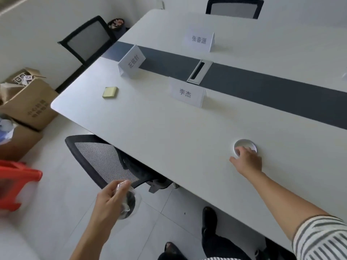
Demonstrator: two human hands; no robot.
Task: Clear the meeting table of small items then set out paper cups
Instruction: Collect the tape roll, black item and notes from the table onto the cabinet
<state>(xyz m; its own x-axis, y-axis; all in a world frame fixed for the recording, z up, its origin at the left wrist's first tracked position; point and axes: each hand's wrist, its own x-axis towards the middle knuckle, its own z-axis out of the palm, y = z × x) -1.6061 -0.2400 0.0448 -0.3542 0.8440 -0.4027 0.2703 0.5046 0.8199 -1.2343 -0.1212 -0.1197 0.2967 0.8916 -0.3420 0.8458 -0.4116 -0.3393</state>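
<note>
A white paper cup (244, 143) stands upright on the white meeting table (165, 128) near its front edge, seen from above. My right hand (248, 162) reaches over the table and its fingertips grip the cup's near rim. My left hand (106, 201) hangs off the table above the floor and holds a crumpled clear plastic wrapper (130, 203) with something dark inside; I cannot tell what that is. A yellow sticky-note pad (110, 92) lies near the table's left corner.
Three folded white name cards (185, 94) (131, 61) (199, 39) stand around a grey centre strip with a cable hatch (199, 72). A black mesh chair (105, 162) is tucked under the near edge. Cardboard boxes (28, 102) and a red stool (16, 182) sit on the floor at left.
</note>
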